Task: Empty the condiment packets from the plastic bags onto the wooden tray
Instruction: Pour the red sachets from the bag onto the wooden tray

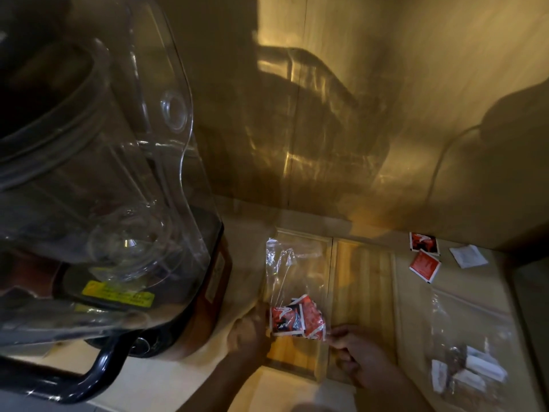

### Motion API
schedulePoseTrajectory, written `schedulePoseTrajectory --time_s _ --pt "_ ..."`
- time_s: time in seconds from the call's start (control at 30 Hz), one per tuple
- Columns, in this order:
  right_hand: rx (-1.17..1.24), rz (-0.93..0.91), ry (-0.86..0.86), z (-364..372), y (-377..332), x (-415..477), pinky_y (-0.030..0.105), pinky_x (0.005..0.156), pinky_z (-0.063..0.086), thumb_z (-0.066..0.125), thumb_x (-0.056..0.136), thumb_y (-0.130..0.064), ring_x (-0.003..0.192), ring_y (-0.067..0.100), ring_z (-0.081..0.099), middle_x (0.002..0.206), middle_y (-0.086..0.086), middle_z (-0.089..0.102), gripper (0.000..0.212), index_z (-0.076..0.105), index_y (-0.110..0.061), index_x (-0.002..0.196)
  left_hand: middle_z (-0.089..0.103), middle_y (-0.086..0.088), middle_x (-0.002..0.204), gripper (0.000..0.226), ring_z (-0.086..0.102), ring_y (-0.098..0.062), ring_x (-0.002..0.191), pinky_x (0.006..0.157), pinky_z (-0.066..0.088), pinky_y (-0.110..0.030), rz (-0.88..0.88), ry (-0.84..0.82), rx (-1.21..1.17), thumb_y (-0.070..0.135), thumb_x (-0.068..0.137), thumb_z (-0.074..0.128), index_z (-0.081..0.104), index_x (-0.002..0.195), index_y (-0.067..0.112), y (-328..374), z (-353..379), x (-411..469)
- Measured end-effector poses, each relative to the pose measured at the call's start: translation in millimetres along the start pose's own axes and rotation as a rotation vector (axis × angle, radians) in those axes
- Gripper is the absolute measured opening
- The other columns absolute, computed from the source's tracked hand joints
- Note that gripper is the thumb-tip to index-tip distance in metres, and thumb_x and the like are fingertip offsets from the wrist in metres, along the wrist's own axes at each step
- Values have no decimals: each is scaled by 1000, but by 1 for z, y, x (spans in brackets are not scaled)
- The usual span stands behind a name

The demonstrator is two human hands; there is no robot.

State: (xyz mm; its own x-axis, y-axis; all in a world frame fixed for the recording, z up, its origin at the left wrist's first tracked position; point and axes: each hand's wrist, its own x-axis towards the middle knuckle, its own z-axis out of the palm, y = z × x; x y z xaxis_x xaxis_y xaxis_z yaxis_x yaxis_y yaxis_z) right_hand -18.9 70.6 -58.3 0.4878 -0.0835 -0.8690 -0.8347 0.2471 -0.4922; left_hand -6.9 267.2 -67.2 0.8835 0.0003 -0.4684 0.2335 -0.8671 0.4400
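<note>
Step in hand, as judged: tipping the red packets (pixel 295 319) out of the clear bag (pixel 292 281) onto the tray (pixel 359 281). Both hands grip the bag at its loaded end; left hand (pixel 249 331) pinches the left bottom corner, fingers closed on the plastic; right hand (pixel 359 352) pinches the right bottom corner between thumb and fingers. Bag held over the tray's left compartment, mouth pointing away from the person; whether the mouth is open, cannot tell.

To do it well: raise the pinched corners so the mouth hangs lowest, keep the mouth above the tray, shake lightly; packets look bunched together and may snag, so loosen the grip around them without releasing the corners.

Packets sit inside the bag between the two hands, touching both grips through the film; none seen on the tray yet. Second bag (pixel 472 352) with white packets lies right of the tray; three loose packets (pixel 424 257) lie beyond it on the counter, off the tray.
</note>
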Motion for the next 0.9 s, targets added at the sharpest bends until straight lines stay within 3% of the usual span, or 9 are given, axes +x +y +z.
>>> schedulePoseTrajectory --time_s 0.13,0.23,0.3,0.5,0.63,0.73,0.8,0.9 --pt "-13 -6 -1 2 0 0 7 28 15 48 81 18 24 3 25 54 8 42 25 54 -3 69 72 -1 103 24 68 -21 93 77 53 -32 -49 61 -109 28 88 53 60 111 27 2 -3 -3" --pt "-15 -6 -25 6 -6 -5 10 27 14 47 81 17 26 2 25 52 5 42 24 56 -4 73 72 -5 85 9 68 -24 85 74 52 -34 -88 58 -330 14 83 64 69 80 21 2 -16 -9" --pt "3 -27 -48 8 -15 -13 12 26 15 46 82 16 26 2 26 51 4 43 24 58 -3 72 68 -2 73 21 65 -23 79 74 52 -37 -117 69 -527 7 80 65 66 65 22 2 -28 -14" --pt "24 -108 -137 12 -44 -36 16 28 23 47 83 14 33 6 34 56 5 61 20 62 4 89 62 -3 76 13 57 -18 71 61 45 -29 -118 163 -822 11 90 54 64 84 6 20 -68 -39" --pt "3 -14 -150 9 -30 -28 13 28 20 47 81 12 32 7 34 60 7 54 18 60 -1 82 60 -11 82 11 58 -20 68 54 49 -28 -326 -43 -909 8 92 49 59 95 7 16 -65 -39" --pt "-19 81 -179 5 -10 -18 14 28 21 53 84 -4 33 6 36 63 5 51 13 61 -7 75 61 -12 83 36 58 -19 61 44 47 -24 -520 -200 -982 35 88 58 63 104 3 8 -52 -34" --pt "-64 99 -201 4 -6 -15 15 32 22 59 85 -22 37 6 39 59 -1 54 18 62 -12 70 61 -11 76 50 52 -16 48 38 41 -20 -554 -286 -1033 43 85 59 67 101 -3 7 -45 -29" --pt "-154 73 -184 9 -11 -13 16 34 21 59 85 -36 37 5 35 47 -6 52 31 57 -17 61 59 -13 72 41 43 -12 35 32 30 -16 -531 -343 -1119 39 86 59 67 86 -1 10 -40 -24"
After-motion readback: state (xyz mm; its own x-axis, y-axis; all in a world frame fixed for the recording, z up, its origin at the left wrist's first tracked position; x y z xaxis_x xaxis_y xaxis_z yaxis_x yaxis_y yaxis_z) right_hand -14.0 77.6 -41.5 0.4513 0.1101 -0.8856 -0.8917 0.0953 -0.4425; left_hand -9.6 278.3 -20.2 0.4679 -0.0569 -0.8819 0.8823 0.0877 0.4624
